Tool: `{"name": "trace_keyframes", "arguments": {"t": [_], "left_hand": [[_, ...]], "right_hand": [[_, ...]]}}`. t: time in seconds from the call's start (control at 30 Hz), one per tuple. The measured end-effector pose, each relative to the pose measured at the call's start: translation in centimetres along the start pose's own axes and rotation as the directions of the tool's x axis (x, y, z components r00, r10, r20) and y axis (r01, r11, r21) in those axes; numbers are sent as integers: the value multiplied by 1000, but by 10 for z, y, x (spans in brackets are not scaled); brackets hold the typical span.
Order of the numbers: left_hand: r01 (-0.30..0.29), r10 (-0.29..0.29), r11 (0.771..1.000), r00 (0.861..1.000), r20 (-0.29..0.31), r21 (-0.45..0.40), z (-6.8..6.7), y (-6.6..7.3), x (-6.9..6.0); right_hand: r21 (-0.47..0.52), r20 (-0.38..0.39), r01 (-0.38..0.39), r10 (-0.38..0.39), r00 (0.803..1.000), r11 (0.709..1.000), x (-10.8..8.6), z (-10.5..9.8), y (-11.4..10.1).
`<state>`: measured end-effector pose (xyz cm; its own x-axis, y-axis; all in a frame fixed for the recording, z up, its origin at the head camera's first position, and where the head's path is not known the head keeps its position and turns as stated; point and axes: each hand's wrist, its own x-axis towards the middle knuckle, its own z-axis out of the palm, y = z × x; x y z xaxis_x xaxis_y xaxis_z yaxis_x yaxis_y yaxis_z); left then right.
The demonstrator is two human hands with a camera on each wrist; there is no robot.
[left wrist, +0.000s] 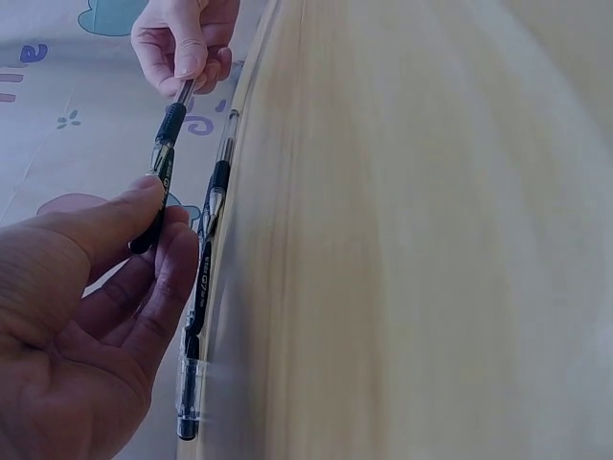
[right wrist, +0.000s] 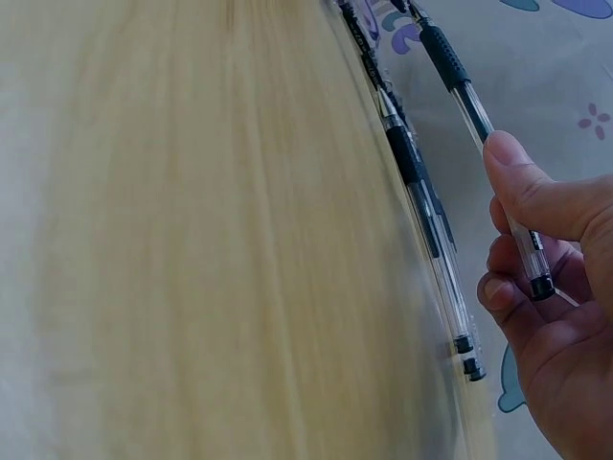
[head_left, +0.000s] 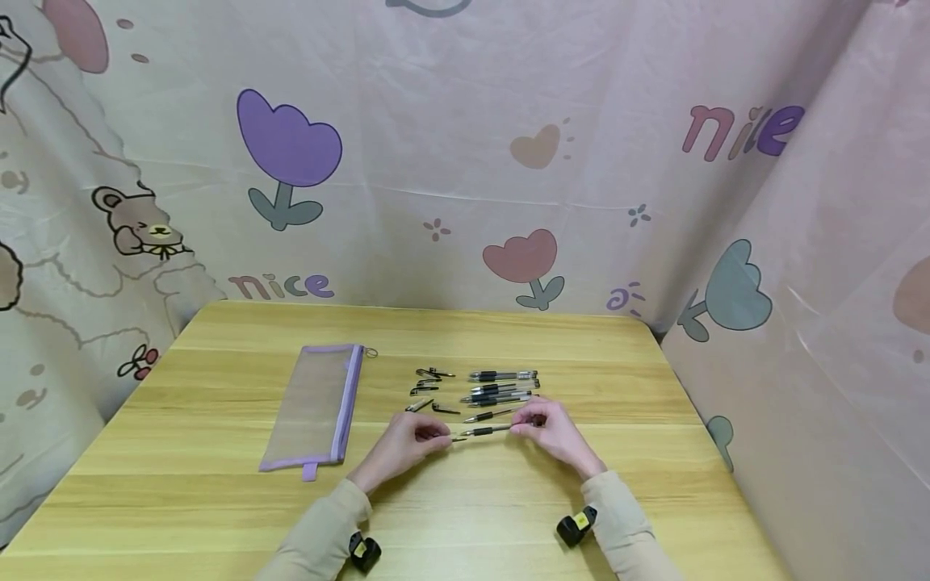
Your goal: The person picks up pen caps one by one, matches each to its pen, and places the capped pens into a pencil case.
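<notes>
Just above the table, my left hand (head_left: 408, 444) pinches a black pen cap (left wrist: 151, 225) between thumb and fingers. My right hand (head_left: 555, 433) holds a clear-barrelled gel pen (head_left: 481, 431) with a black grip, its tip pointing left toward the cap. Tip and cap are very close; whether they touch I cannot tell. Beyond the right hand lie several uncapped pens (head_left: 503, 375) in a loose column, tips to the left. Several loose black caps (head_left: 425, 390) lie left of those pens, beyond the left hand.
A mesh zip pouch (head_left: 308, 407) with purple edging lies flat to the left of the hands. All of it is on a wooden table (head_left: 182, 420). Patterned curtains (head_left: 407, 234) hang behind and at both sides of the table.
</notes>
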<state>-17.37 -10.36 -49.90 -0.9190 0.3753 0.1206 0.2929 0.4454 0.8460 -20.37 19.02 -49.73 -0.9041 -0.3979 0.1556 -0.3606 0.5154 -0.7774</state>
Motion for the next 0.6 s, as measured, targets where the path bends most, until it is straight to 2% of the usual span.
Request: {"name": "trace_keyframes", "arguments": {"t": [0.6], "left_hand": [[-11,10,1000,1000,22,17,4,2,1]], "right_hand": [[3,19,28,-28,999,1000,1,5,-1]]}}
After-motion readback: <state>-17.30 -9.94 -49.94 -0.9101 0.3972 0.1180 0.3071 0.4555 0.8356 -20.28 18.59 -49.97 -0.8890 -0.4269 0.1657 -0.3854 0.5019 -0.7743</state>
